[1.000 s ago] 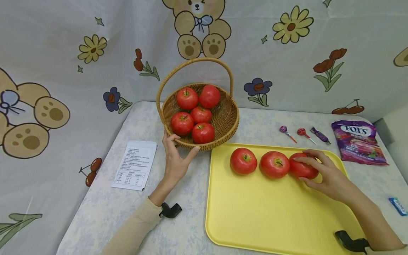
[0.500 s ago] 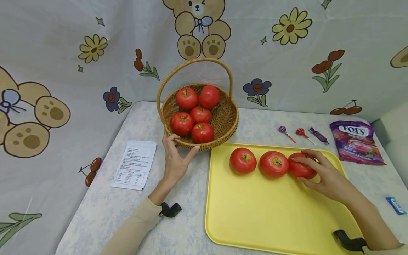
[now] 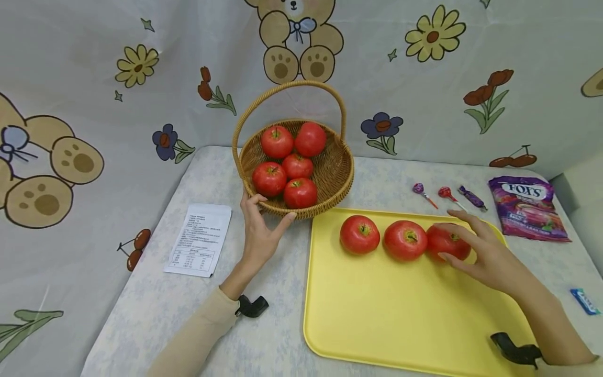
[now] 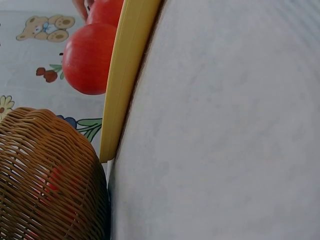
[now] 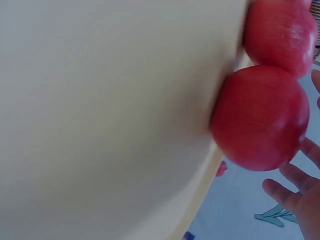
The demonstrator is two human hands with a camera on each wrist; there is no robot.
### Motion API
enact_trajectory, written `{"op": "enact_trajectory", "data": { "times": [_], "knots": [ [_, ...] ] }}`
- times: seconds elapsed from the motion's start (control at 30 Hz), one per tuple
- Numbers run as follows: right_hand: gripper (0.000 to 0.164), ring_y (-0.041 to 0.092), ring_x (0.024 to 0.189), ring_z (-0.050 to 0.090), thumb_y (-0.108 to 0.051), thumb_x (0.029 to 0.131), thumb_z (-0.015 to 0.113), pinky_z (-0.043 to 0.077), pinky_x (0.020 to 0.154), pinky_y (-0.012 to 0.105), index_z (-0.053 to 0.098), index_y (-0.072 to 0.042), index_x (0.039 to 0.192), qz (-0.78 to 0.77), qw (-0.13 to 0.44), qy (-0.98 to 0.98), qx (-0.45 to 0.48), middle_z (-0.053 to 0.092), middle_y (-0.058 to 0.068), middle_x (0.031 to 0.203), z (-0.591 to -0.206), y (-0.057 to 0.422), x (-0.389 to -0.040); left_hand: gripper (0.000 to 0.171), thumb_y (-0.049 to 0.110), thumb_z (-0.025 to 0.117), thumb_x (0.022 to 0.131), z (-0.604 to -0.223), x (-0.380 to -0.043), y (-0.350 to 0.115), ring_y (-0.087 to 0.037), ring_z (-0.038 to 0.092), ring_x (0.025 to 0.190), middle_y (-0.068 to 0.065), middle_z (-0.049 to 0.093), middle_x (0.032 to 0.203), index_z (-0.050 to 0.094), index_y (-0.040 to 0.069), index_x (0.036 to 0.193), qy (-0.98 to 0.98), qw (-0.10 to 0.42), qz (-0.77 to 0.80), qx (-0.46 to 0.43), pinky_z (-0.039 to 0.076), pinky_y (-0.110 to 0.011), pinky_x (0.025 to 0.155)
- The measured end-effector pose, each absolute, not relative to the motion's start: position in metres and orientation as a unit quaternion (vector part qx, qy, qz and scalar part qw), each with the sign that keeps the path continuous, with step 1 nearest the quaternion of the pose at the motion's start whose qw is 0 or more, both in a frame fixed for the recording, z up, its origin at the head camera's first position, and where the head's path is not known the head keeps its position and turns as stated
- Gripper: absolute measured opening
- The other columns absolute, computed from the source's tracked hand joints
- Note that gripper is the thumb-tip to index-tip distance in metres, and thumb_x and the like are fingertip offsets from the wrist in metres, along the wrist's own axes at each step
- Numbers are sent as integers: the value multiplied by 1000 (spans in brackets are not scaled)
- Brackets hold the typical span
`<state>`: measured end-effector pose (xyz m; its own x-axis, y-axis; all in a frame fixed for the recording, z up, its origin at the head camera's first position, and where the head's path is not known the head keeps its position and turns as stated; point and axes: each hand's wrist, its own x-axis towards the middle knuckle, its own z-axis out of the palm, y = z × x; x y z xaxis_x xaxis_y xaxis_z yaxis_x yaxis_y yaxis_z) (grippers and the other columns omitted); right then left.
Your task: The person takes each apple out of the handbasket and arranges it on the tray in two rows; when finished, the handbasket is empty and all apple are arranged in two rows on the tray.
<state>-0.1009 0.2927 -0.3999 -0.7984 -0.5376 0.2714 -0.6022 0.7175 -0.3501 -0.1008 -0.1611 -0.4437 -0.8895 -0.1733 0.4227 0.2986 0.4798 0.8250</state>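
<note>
R apple (image 3: 445, 243): here it is, on the yellow tray (image 3: 405, 319), far side, R end of the row, touching the mid apple (image 3: 405, 240).
R hand (image 3: 487, 259): right over it, fingers & thumb spread loosely abt the R apple; whether the tips touch, can't tell.
Mid apple: centre of the row, tray's far side, stalk showing.
L apple (image 3: 359, 235): just beside mid apple, near tray's far L corner.
Basket (image 3: 341, 180): wicker w/ tall hoop handle, up past tray's far L corner, near rim by the tray edge.
L hand (image 3: 259, 238): gripping basket rim, thumb on the front, fingers round the side, just L of tray.
Basket apples (image 3: 269, 179): five reds, bunched mostly to the basket's L, so beyond tray's far L corner.
Purple lolly (image 3: 418, 188) & red lolly (image 3: 445, 192): beyond tray's far edge, R half.
Wrapped sweet (image 3: 472, 199): purple, next to red lolly, same side of tray.
FOX'S bag (image 3: 529, 209): purple, just past tray's far R corner.
Blue packet (image 3: 585, 302): small, out R of tray.
Printed packet (image 3: 200, 241): white, lying flat, well L of tray.
Table cover (image 3: 278, 335): pale, bluish mottling, under tray.
Backdrop (image 3: 188, 42): bears & flowers, behind tray & basket.
</note>
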Motion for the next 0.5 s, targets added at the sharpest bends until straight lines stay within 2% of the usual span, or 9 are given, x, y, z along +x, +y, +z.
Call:
{"op": "enact_trajectory", "data": {
  "times": [0.03,0.17,0.23,0.33,0.5],
  "knots": [
    [75,45,123,43,-2,62,89,52,91,46,61,-19,130,211,77,-924,310,42,20,145,-396,291,-103,66,33,78,84,-444,-101,-161,-30,0,151,-19,1,161,33,4,121,-829,233,-508,-38,30,-55,110],
    [75,43,130,39,-3,64,89,50,95,48,60,-19,132,223,75,-917,322,40,18,149,-383,279,-113,64,31,79,84,-444,-101,-162,-31,0,151,-19,2,161,33,5,121,-828,232,-509,-35,30,-56,110],
    [76,44,132,37,-2,65,88,43,85,70,59,-19,133,234,72,-911,332,40,18,149,-376,270,-119,65,30,79,83,-443,-101,-162,-32,0,151,-20,2,160,33,4,121,-829,229,-509,-31,30,-56,110],
    [75,45,132,36,-1,67,86,41,88,71,58,-20,135,243,65,-903,348,39,19,149,-363,253,-130,66,25,81,82,-442,-101,-161,-34,0,151,-23,0,160,33,1,121,-827,222,-515,-25,29,-57,110],
    [70,41,135,35,-11,77,83,43,90,68,54,-25,138,234,39,-907,348,33,13,155,-339,220,-147,65,16,80,82,-439,-103,-159,-40,1,149,-29,-2,158,31,-4,119,-821,216,-527,-22,30,-61,107]
  ]
}}
